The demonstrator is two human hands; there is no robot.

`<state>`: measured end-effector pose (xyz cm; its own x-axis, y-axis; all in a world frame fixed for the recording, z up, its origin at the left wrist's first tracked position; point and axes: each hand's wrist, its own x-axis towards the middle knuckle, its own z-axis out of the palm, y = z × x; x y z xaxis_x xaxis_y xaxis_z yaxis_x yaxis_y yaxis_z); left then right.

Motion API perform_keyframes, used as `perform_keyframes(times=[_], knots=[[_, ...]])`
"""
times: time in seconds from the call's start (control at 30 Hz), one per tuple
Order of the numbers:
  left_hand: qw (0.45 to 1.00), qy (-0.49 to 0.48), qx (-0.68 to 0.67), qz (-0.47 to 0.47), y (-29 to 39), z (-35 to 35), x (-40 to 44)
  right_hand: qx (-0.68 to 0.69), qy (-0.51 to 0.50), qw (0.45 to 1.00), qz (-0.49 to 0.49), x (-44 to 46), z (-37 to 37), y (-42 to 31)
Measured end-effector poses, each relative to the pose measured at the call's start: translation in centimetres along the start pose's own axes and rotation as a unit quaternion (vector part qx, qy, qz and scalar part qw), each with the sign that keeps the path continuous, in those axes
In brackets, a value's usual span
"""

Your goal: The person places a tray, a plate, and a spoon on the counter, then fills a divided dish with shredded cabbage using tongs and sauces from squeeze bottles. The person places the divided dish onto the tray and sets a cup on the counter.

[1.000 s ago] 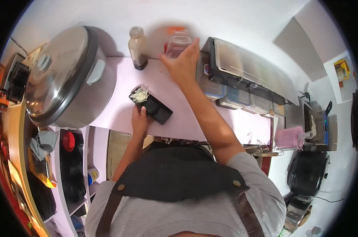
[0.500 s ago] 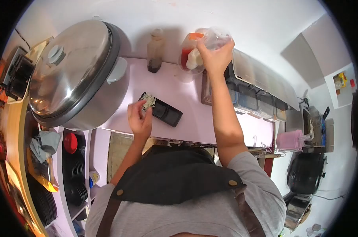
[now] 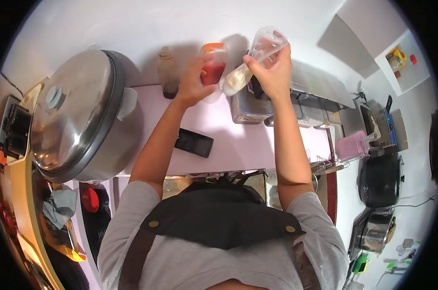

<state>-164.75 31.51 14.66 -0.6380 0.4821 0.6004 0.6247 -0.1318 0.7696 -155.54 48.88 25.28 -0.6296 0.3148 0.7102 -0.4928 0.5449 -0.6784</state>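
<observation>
My right hand (image 3: pixel 274 72) grips a clear squeeze bottle (image 3: pixel 269 42) holding white sauce. It is tilted, its base up and the white contents at the lower left end. My left hand (image 3: pixel 195 82), a little blurred, is in front of a bottle of red sauce (image 3: pixel 214 72) with an orange cap. Its thumb and fingers are apart; whether they touch that bottle I cannot tell. Nearer me on the counter lies a black sectioned tray (image 3: pixel 195 143). My left forearm covers its left end, so the pale shreds there are hidden.
A bottle of dark liquid (image 3: pixel 168 75) stands by the wall. On the left is a large lidded steel cooker (image 3: pixel 78 111). Lidded containers (image 3: pixel 250 108) line the right side of the pale pink counter (image 3: pixel 153 108). Farther right sits a pink pitcher (image 3: pixel 350 145).
My left hand has left the tray and its pale shreds and moved up to the sauce bottles. My right hand still holds the tilted bottle, now apart from the red one. The view has shifted.
</observation>
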Motion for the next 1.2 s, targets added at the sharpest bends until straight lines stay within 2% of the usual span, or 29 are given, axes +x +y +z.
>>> perform_keyframes(times=[0.03,0.1,0.13,0.2,0.23,0.3,0.43,0.5,0.6,0.7,0.77,0.83,0.87,0.93,1.07,1.13,1.2], knots=[[1.000,-0.006,-0.003,-0.001,-0.3,0.5,0.0,0.038,-0.026,0.998,0.039,-0.6,-0.8,0.1],[0.974,0.094,0.191,0.071,-1.1,1.3,0.6,0.075,-0.050,0.993,0.076,-2.0,-2.4,0.4],[0.974,0.095,0.191,0.075,-1.8,1.6,0.8,0.103,-0.040,0.989,0.098,-3.0,-3.1,0.7],[0.917,0.278,0.281,0.050,-4.1,1.9,1.3,0.132,-0.029,0.984,0.115,-4.8,-4.7,1.3],[0.917,0.277,0.281,0.052,-5.5,1.7,1.8,0.142,-0.023,0.982,0.123,-6.0,-5.5,1.4],[0.964,0.172,0.197,-0.044,-8.2,1.2,2.8,0.151,-0.015,0.979,0.135,-8.9,-7.5,1.5],[0.970,0.171,0.158,-0.074,-8.7,0.9,4.0,0.141,-0.022,0.973,0.179,-13.7,-11.6,0.9],[0.953,0.181,0.211,-0.118,-7.5,0.8,4.6,0.144,-0.013,0.969,0.199,-15.9,-13.4,0.5],[0.954,0.173,0.203,-0.138,-6.5,1.0,4.8,0.141,0.031,0.958,0.249,-18.7,-15.5,0.2],[0.956,0.163,0.216,-0.112,-8.9,1.7,3.8,0.118,0.051,0.951,0.280,-21.0,-17.0,-0.1],[0.958,0.165,0.211,-0.104,-7.5,2.4,4.0,0.113,0.064,0.953,0.274,-21.9,-17.7,0.0],[0.947,0.152,0.207,-0.193,-5.9,2.6,3.4,0.109,0.074,0.954,0.271,-22.4,-18.2,-0.2],[0.947,0.150,0.206,-0.193,-6.5,2.8,3.3,0.114,0.076,0.955,0.265,-22.4,-18.4,-0.3],[0.965,0.184,0.132,-0.129,-7.7,3.1,2.9,0.117,0.077,0.955,0.260,-22.4,-18.6,-0.5],[0.961,0.228,0.134,-0.077,-7.7,3.8,2.1,0.118,0.080,0.961,0.236,-21.6,-18.5,-0.5],[0.896,0.304,0.323,0.027,-6.3,4.5,0.9,0.149,0.095,0.958,0.225,-21.1,-18.5,-0.5],[0.960,0.259,0.103,0.021,1.1,9.6,-1.5,0.219,0.111,0.946,0.212,-20.8,-18.7,0.6]])
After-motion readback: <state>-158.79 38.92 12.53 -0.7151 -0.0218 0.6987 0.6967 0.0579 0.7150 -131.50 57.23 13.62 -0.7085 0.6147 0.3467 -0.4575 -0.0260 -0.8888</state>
